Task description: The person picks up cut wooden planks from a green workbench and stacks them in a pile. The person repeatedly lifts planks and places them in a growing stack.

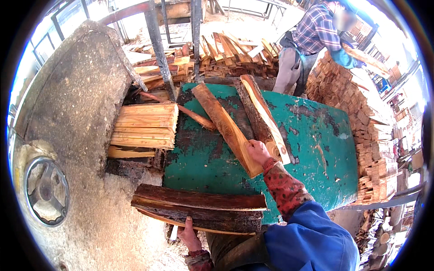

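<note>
Inspector: State the right hand.
Clerk: The right hand (258, 152) is closed on a long, flat plank of reddish-brown wood (224, 128), near its closer end. The plank lies slanted over a green metal table with worn paint (321, 158).
Inspector: And beside it?
Clerk: A thick, bark-edged wooden length with a pale cut face (257, 106), just to its right.
Inspector: The left hand?
Clerk: The left hand (189, 237) grips the near edge of dark, bark-covered wooden slabs (199, 215), thumb on the bark; its fingers are hidden underneath. The slabs lie crosswise at the near side of the table, before the body.
Inspector: Surroundings?
Clerk: At left, a stack of pale sawn boards (144, 125) stands beside a broad, mottled grey-brown machine housing (77, 86). A round metal handwheel (46, 193) is lower left. At upper right, a co-worker in a plaid shirt (312, 31) holds a wooden piece (368, 61) near a tall wall of stacked wood (334, 88).
</note>
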The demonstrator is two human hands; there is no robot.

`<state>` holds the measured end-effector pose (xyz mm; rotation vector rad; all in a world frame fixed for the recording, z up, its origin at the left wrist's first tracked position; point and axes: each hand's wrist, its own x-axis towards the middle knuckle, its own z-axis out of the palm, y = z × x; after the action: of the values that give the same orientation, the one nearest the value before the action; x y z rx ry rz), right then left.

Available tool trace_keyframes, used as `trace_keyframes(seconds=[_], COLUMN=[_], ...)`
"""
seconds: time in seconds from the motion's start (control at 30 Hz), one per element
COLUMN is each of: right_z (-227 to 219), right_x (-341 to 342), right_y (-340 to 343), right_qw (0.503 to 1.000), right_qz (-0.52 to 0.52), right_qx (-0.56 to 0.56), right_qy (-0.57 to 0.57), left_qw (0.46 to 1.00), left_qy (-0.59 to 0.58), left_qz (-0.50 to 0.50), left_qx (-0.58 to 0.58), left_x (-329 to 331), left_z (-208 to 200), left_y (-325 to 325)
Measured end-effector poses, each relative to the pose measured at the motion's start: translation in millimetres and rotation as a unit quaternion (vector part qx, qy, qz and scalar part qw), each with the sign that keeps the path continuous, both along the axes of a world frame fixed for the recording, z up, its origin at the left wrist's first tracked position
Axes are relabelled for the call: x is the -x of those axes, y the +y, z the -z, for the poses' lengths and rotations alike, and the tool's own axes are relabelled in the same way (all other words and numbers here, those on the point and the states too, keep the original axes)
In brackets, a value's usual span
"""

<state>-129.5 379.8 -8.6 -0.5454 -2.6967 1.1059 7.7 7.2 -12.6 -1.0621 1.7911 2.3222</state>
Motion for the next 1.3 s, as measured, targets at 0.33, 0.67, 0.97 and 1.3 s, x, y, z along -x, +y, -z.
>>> trace_keyframes(seconds=[0.33, 0.67, 0.97, 1.3], right_z=[-78.5, -41.2, -24.2, -73.7], right_x=[-68.1, -66.9, 0.3, -86.9], right_y=[-58.8, -57.1, 44.6, 52.4], right_qw=[0.981, 0.95, 0.951, 0.988], right_qz=[-0.17, -0.281, 0.041, -0.045], right_qx=[0.093, -0.109, -0.281, -0.146], right_qy=[0.027, 0.082, -0.126, 0.02], left_qw=[0.999, 0.999, 0.999, 0.999], left_qy=[-0.026, 0.006, -0.039, -0.024], left_qz=[0.012, 0.008, -0.003, -0.012], left_qx=[-0.015, -0.048, 0.016, 0.024], left_x=[-2.8, 0.9, 4.1, 0.8], left_z=[-3.1, -22.8, -17.6, -4.0], left_y=[-5.0, 6.6, 6.1, 3.4])
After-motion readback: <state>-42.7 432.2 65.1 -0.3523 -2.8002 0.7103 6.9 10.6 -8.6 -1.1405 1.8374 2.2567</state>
